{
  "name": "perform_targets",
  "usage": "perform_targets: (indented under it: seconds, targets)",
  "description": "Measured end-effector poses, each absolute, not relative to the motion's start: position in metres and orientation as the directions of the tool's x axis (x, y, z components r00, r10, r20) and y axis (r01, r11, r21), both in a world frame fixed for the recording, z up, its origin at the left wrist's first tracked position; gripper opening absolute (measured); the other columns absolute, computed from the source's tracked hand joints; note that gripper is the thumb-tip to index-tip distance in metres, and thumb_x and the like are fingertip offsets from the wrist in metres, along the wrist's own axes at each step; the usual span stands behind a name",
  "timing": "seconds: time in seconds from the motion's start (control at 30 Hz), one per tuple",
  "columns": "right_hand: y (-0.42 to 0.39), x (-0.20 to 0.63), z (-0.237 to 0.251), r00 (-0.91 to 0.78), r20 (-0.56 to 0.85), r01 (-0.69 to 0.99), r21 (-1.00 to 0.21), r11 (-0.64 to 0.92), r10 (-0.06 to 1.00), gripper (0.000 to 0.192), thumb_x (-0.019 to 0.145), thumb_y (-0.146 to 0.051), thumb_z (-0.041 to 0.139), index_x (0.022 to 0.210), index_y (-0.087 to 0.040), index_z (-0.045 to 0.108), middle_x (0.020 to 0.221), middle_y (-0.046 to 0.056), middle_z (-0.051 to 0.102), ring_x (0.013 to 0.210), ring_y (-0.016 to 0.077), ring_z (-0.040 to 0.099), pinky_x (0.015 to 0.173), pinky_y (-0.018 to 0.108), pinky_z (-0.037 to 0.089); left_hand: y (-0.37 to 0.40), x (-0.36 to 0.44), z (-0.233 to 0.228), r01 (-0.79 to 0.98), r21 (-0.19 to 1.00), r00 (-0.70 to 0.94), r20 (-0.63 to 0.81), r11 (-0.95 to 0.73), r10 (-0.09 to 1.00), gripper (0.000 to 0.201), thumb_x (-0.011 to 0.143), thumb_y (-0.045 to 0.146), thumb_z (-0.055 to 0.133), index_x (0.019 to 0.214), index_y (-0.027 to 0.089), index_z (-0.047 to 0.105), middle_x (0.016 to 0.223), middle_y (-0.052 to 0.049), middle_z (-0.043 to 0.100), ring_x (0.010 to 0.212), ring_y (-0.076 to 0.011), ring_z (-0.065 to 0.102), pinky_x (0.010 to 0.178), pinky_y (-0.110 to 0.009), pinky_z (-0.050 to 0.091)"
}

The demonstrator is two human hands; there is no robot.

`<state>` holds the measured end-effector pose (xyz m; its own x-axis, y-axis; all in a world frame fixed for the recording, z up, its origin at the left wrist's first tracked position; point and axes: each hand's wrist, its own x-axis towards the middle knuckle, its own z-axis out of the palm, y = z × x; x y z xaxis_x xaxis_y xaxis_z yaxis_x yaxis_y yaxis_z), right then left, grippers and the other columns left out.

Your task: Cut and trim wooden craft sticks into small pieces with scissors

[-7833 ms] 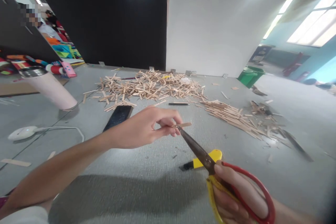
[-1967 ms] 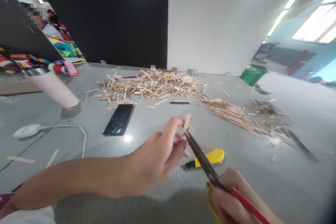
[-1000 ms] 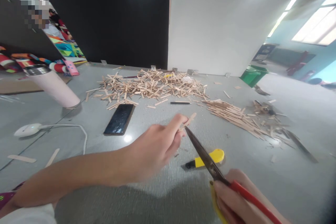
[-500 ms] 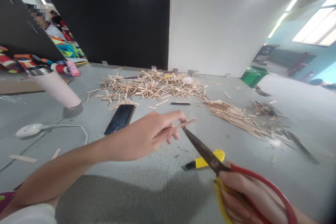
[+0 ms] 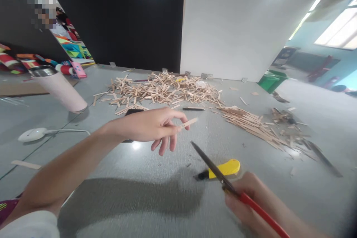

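Between thumb and forefinger, my left hand (image 5: 156,126) pinches a short flat wooden stick (image 5: 189,122), its other fingers hanging down. My right hand (image 5: 251,200) grips red-handled scissors (image 5: 208,161), seen nearly edge-on with the blades together. The blade tip points up and left, a little below the stick and apart from it. Under the blades lies a yellow utility knife (image 5: 228,167) with a black end. Behind my left wrist, a dark phone (image 5: 134,112) is mostly covered.
A heap of short wooden pieces (image 5: 161,91) spreads along the back, with a stack of longer sticks (image 5: 251,124) at right. A black pen (image 5: 193,109) lies between. At left stand a pink tumbler (image 5: 63,89) and a white corded device (image 5: 32,134). Upright panels (image 5: 223,22) rise behind.
My left hand has drawn left and up with the stick, away from the scissors. The scissors have turned edge-on and moved slightly down. My left hand now covers more of the phone.
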<state>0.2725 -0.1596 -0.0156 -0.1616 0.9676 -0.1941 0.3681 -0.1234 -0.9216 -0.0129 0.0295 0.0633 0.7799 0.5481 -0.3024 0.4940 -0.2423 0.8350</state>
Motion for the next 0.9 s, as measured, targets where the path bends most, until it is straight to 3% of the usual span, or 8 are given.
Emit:
perform_targets:
  seconds: [0.1,0.2,0.3,0.4,0.53,0.73,0.9]
  targets:
    - [-0.16,0.269,-0.011,-0.148,-0.276,0.34,-0.916,-0.213,0.95,0.052,0.098,-0.075,0.06,0.094,-0.022,0.062,0.073,-0.002,0.055,0.06,0.0147,0.045,0.056,0.029,0.041,0.019,-0.01,0.063,0.474,0.852,0.789,-0.299,-0.221,0.537,0.035,0.11,0.041,0.054,0.14,0.022,0.056,0.085,-0.005,0.081,0.057,-0.0168,0.072,0.047,-0.021,0.052]
    - [-0.155,0.268,-0.007,-0.234,-0.317,0.286,-0.926,-0.246,0.919,0.059,0.098,-0.081,0.053,0.095,-0.023,0.058,0.079,-0.001,0.057,0.065,0.0166,0.049,0.062,0.032,0.045,0.01,-0.008,0.065,0.459,0.862,0.785,-0.28,-0.215,0.553,0.036,0.11,0.045,0.053,0.138,0.022,0.058,0.084,-0.005,0.08,0.055,-0.0159,0.07,0.046,-0.021,0.049]
    - [-0.152,0.267,-0.008,-0.274,-0.337,0.252,-0.929,-0.271,0.9,0.059,0.1,-0.082,0.048,0.091,-0.024,0.053,0.076,-0.001,0.055,0.063,0.0164,0.048,0.061,0.032,0.042,0.006,-0.007,0.065,0.452,0.862,0.78,-0.256,-0.231,0.571,0.035,0.11,0.042,0.053,0.138,0.023,0.061,0.08,-0.002,0.076,0.054,-0.0141,0.065,0.047,-0.021,0.045]
    - [-0.151,0.265,-0.012,-0.287,-0.352,0.233,-0.928,-0.291,0.891,0.062,0.099,-0.084,0.045,0.086,-0.024,0.051,0.072,-0.003,0.051,0.059,0.0147,0.044,0.058,0.031,0.037,0.003,-0.006,0.061,0.419,0.848,0.768,-0.14,-0.324,0.625,0.03,0.111,0.038,0.052,0.129,0.024,0.07,0.068,0.004,0.058,0.053,-0.0107,0.05,0.048,-0.021,0.036]
    - [-0.147,0.266,-0.015,-0.351,-0.33,0.231,-0.937,-0.261,0.876,0.069,0.093,-0.091,0.044,0.078,-0.024,0.051,0.066,-0.002,0.051,0.056,0.0144,0.045,0.055,0.03,0.038,-0.006,-0.002,0.057,0.362,0.847,0.685,0.041,-0.389,0.727,0.037,0.115,0.044,0.042,0.115,0.022,0.072,0.069,0.006,0.037,0.057,-0.0115,0.034,0.05,-0.024,0.029]
    - [-0.147,0.267,-0.013,-0.395,-0.292,0.223,-0.95,-0.217,0.871,0.067,0.096,-0.089,0.043,0.078,-0.024,0.05,0.067,-0.001,0.052,0.058,0.0151,0.046,0.057,0.031,0.039,-0.019,0.001,0.055,0.356,0.835,0.67,0.086,-0.42,0.738,0.032,0.109,0.05,0.058,0.111,0.02,0.069,0.068,0.007,0.033,0.058,-0.0112,0.031,0.05,-0.025,0.024]
    - [-0.151,0.264,-0.01,-0.351,-0.295,0.213,-0.949,-0.231,0.888,0.066,0.096,-0.088,0.046,0.081,-0.024,0.05,0.069,-0.002,0.049,0.059,0.0142,0.044,0.057,0.03,0.036,-0.018,0.004,0.046,0.355,0.861,0.631,0.067,-0.365,0.773,0.042,0.116,0.051,0.04,0.112,0.021,0.069,0.069,0.006,0.035,0.058,-0.0119,0.033,0.053,-0.027,0.027]
